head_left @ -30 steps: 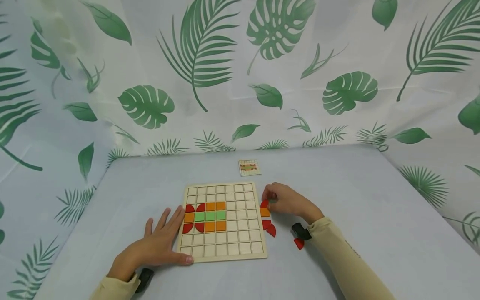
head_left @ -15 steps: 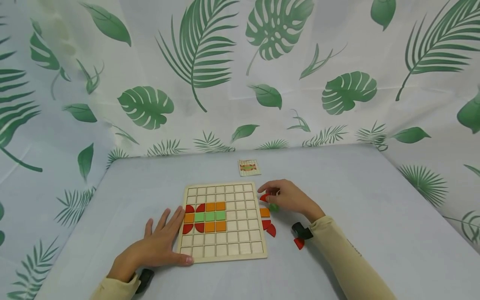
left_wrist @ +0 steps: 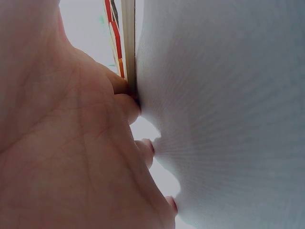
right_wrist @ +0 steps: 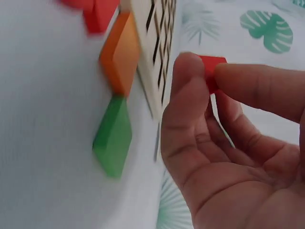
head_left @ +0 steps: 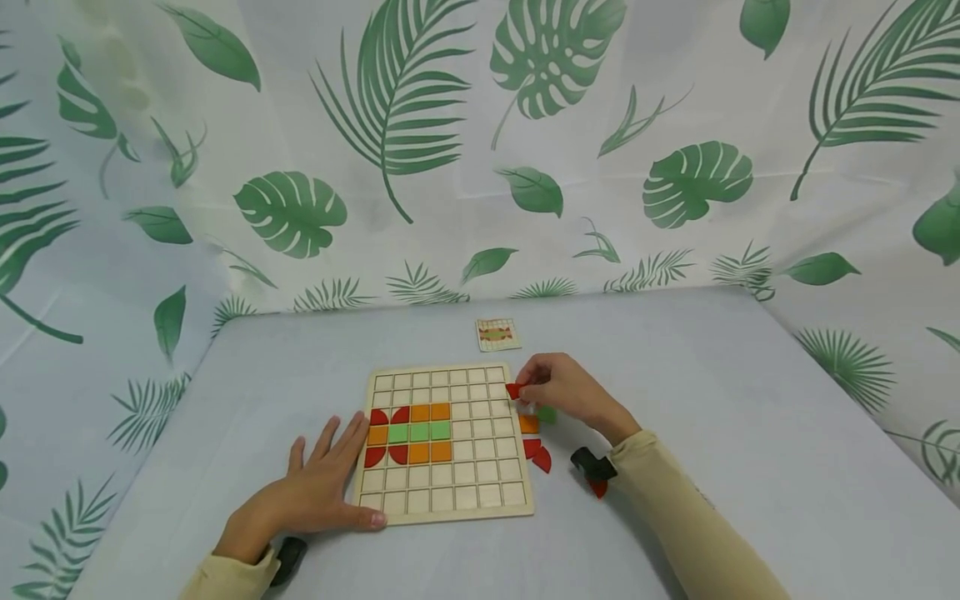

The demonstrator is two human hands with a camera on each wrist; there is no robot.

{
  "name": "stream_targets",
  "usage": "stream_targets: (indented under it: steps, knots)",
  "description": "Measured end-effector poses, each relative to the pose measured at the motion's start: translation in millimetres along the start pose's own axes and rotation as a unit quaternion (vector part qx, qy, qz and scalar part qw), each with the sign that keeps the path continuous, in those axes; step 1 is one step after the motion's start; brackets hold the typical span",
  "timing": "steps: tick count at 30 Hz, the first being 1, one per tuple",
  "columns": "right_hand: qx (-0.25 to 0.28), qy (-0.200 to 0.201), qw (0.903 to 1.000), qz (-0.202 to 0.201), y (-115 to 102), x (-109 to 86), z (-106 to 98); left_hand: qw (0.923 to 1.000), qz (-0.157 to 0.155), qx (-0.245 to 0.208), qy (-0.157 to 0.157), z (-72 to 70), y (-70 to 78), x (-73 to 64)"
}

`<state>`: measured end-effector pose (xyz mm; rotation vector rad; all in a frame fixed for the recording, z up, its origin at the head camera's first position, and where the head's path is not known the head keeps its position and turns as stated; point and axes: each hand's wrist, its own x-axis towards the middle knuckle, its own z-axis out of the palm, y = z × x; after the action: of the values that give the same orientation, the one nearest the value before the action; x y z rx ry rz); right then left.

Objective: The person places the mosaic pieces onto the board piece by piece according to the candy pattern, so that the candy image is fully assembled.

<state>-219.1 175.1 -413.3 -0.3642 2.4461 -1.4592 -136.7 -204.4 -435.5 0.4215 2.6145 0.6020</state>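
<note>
A red quarter-circle tile [head_left: 513, 390] is pinched between the thumb and a finger of my right hand [head_left: 564, 392], over the right edge of the wooden grid board [head_left: 491, 497]. The right wrist view shows the same red tile [right_wrist: 213, 71] raised off the table. My left hand [head_left: 315, 487] lies spread at the board's left side, its thumb on the near left corner and its fingertips against the edge. On the board, rows of orange tiles [head_left: 431, 452] and green tiles [head_left: 420, 432] have red quarter-circle tiles [head_left: 380, 416] at their left end.
Right of the board lie an orange tile [head_left: 528, 424], a green tile [head_left: 547, 414] and red quarter-circle tiles [head_left: 542, 459]. Another red piece [head_left: 598, 489] is partly behind the right wrist camera [head_left: 592, 463]. A small pattern card [head_left: 497, 335] lies beyond the board.
My right hand has picked up the red quarter-circle tile and moved it slightly up and left to the board's edge. The green tile has come into view. My left hand stays put.
</note>
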Motion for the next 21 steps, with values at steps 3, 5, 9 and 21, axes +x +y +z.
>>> stream_targets:
  steps: [3,5,9,21]
  knots:
    - [0.035,-0.005,0.9994,0.001,-4,0.5,7,1.0,0.0,0.0,0.001,1.0,-1.7,0.3]
    - [0.047,-0.005,0.9989,0.0,-9,0.4,11,1.0,0.005,-0.002,0.004,1.9,-4.4,1.2]
    - [0.028,0.001,0.9996,-0.003,-14,3.1,21,0.9998,0.012,-0.009,0.01,3.0,-8.6,3.0]
    - [-0.038,-0.013,0.9988,-0.026,-20,14.3,43,0.9999,0.008,-0.013,-0.004,0.1,-5.0,3.9]
